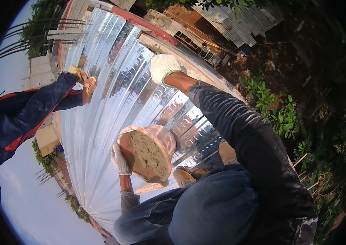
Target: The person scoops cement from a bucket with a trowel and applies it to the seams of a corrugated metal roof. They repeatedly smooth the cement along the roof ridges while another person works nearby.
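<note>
An orange bucket (146, 155) holds grey wet mortar and sits tilted on the corrugated silver sheeting (95, 122) between my knees. My left hand (120, 159), in a white knit glove, grips the bucket's left rim. My right hand (165, 70), in a white glove with a green cuff, reaches out to the concrete ledge (218, 81) along the sheeting's far edge; its fingers are too hidden to read. A pale orange object (148, 188) lies just below the bucket, too covered to name. My brown boots (182, 177) are beside the bucket.
Another person's legs (26, 114), in dark trousers and yellow flip-flops, are at the left on the sheeting. Rebar rods (16, 38) poke in at the upper left. Past the ledge is a drop to red soil, plants (271, 110) and sheet-metal roofs (238, 20).
</note>
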A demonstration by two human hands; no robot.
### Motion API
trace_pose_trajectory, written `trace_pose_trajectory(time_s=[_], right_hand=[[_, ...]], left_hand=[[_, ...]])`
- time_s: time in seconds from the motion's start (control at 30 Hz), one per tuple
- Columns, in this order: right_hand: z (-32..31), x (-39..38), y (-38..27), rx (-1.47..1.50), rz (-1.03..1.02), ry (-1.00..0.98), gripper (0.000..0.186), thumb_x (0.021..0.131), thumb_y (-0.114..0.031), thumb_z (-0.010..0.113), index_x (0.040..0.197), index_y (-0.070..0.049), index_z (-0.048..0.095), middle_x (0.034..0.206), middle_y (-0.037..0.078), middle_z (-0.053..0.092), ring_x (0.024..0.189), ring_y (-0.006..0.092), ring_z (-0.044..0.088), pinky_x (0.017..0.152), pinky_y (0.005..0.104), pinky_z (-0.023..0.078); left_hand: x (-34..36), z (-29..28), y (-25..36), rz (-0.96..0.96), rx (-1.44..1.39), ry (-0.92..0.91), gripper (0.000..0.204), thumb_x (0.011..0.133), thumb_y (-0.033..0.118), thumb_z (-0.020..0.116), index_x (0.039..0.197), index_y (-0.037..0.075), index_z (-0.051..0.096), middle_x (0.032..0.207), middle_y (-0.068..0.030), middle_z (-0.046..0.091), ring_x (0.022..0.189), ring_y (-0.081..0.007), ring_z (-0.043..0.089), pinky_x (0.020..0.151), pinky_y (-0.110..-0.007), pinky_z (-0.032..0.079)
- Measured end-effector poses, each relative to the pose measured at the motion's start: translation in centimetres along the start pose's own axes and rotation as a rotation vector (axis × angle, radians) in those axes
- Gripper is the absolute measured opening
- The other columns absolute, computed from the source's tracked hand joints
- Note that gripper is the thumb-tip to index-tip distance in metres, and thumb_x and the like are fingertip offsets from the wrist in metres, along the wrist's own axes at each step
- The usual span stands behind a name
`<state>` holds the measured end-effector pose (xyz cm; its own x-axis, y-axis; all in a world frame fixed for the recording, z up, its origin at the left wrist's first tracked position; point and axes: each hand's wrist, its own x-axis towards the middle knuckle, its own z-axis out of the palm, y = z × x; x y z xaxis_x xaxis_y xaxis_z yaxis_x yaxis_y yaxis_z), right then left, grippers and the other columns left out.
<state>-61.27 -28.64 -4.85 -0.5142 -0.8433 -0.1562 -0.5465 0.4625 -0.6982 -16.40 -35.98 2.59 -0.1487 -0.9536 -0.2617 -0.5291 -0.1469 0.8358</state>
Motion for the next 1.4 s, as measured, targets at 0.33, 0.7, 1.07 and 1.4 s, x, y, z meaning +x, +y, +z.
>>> trace_pose_trajectory(time_s=[0.33, 0.7, 1.07, 1.4], right_hand=[[-1.1, -3.7, 4.1, 0.065, 0.059, 0.105, 0.029, 0.084, -0.02, 0.068, 0.101, -0.001, 0.082, 0.102, 0.029, 0.079, 0.096, 0.0437, 0.08, 0.082, 0.0523, 0.063], [2.6, -7.0, 1.4, -0.053, 0.02, 0.127, 0.026, 0.09, -0.017, 0.067, 0.106, 0.001, 0.076, 0.092, 0.026, 0.079, 0.088, 0.0401, 0.08, 0.076, 0.0499, 0.063], [1.6, -13.1, 1.6, 0.083, 0.038, 0.215, 0.035, 0.096, -0.022, 0.064, 0.115, 0.009, 0.062, 0.09, 0.024, 0.076, 0.085, 0.0391, 0.077, 0.076, 0.05, 0.06], [2.9, -15.2, -0.2, 0.146, -0.025, 0.153, 0.031, 0.098, -0.025, 0.064, 0.114, 0.003, 0.065, 0.084, 0.022, 0.075, 0.078, 0.0412, 0.076, 0.073, 0.0506, 0.06]], left_hand=[[-0.1, 0.1, 0.2, -0.007, -0.013, 0.008, 0.04, 0.113, 0.042, 0.064, 0.112, 0.002, 0.071, 0.1, 0.0007, 0.068, 0.089, -0.0096, 0.061, 0.08, -0.029, 0.053], [1.1, -1.0, -1.0, 0.008, 0.038, -0.01, 0.039, 0.113, 0.041, 0.065, 0.114, 0.003, 0.072, 0.102, 0.0007, 0.07, 0.091, -0.0095, 0.062, 0.081, -0.029, 0.053], [-0.8, -1.3, 0.6, 0.017, -0.032, 0.024, 0.038, 0.113, 0.042, 0.064, 0.111, 0.005, 0.073, 0.1, 0.001, 0.07, 0.088, -0.0095, 0.062, 0.079, -0.029, 0.053], [-0.5, -1.4, 0.1, 0.072, 0.063, 0.019, 0.04, 0.112, 0.044, 0.067, 0.111, 0.004, 0.073, 0.1, 0.0017, 0.069, 0.088, -0.0086, 0.061, 0.079, -0.027, 0.052]])
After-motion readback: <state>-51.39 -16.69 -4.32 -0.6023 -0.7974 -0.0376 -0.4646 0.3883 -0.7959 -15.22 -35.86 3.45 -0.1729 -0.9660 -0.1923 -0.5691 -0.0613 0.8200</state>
